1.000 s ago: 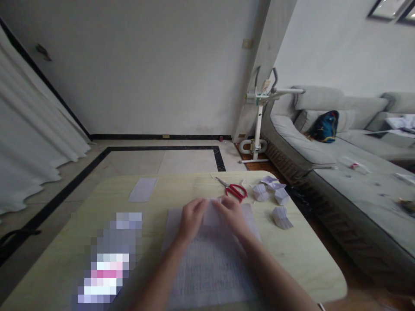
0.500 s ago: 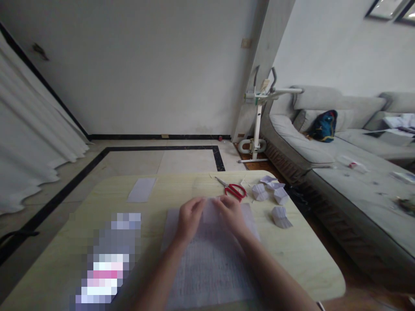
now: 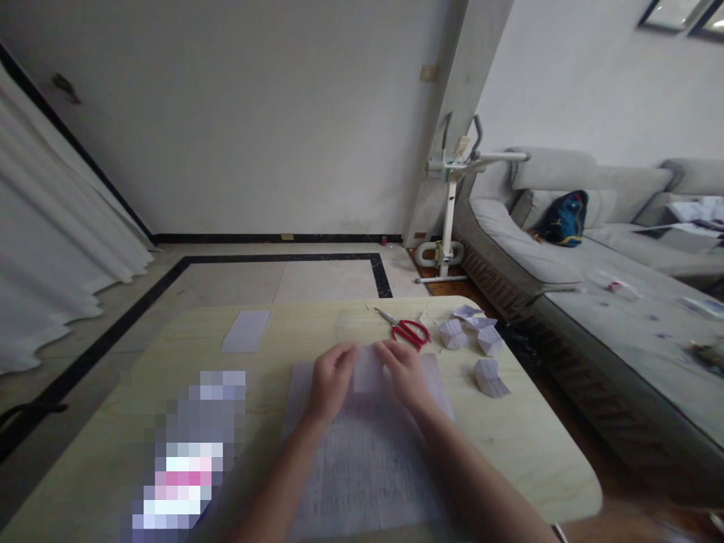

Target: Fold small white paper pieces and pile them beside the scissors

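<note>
Both my hands work on a small white piece of paper (image 3: 368, 371) near the middle of a pale wooden table (image 3: 532, 445). My left hand (image 3: 331, 381) pinches its left edge with curled fingers. My right hand (image 3: 406, 372) presses and grips its right edge. The small paper sits on top of a larger sheet with faint printed lines (image 3: 367, 467), which lies under my forearms.
Red-handled scissors (image 3: 406, 329) lie just beyond my right hand. Several folded paper pieces (image 3: 478, 339) sit at the table's right side. A paper strip (image 3: 247, 330) lies at the far left. A blurred-out object (image 3: 189, 452) stands front left. A grey sofa (image 3: 611, 302) is on the right.
My hands have stayed on the small paper with only slight finger shifts. The view moved a little.
</note>
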{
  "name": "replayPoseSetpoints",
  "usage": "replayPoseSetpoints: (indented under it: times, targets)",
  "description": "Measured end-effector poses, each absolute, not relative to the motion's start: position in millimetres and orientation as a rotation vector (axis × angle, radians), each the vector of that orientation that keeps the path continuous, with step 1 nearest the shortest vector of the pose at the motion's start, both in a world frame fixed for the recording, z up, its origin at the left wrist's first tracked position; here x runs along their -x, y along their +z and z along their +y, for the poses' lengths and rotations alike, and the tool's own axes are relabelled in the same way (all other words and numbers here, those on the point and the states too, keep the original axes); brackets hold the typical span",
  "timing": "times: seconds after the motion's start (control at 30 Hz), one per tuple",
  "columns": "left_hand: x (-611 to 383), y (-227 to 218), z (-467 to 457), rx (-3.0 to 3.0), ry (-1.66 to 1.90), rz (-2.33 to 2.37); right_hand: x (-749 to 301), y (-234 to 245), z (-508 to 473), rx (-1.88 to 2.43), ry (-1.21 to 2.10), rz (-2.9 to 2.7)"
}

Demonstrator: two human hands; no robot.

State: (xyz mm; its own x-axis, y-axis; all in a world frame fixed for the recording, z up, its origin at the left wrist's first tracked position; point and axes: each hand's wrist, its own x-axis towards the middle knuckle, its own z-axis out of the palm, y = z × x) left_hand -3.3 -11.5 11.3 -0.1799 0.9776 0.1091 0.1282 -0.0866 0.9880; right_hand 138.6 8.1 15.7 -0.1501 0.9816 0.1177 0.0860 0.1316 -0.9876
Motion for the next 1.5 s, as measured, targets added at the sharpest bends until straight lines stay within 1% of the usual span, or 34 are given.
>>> replayPoseSetpoints:
  times: [0.3, 0.57, 0.83, 1.1, 1.5]
  targets:
    - [1, 11, -12, -1.218, 1.347, 1.379, -138, 14, 7, 1.160, 1.125, -1.414]
    - [2, 9, -12, -1.180, 1.432, 1.444, -138, 13, 8, 1.198, 1.022, -1.502]
    - [0, 8, -14, -1.259, 1.427, 1.466, -136, 7, 6, 1.209, 0.933, -1.469]
    - [1, 10, -13, -1.266, 1.415, 1.464, -134, 13, 4, 1.193, 0.976, -1.498]
    - [4, 9, -13, -1.240, 1.495, 1.536, -129, 7, 1, 1.219, 0.920, -1.614]
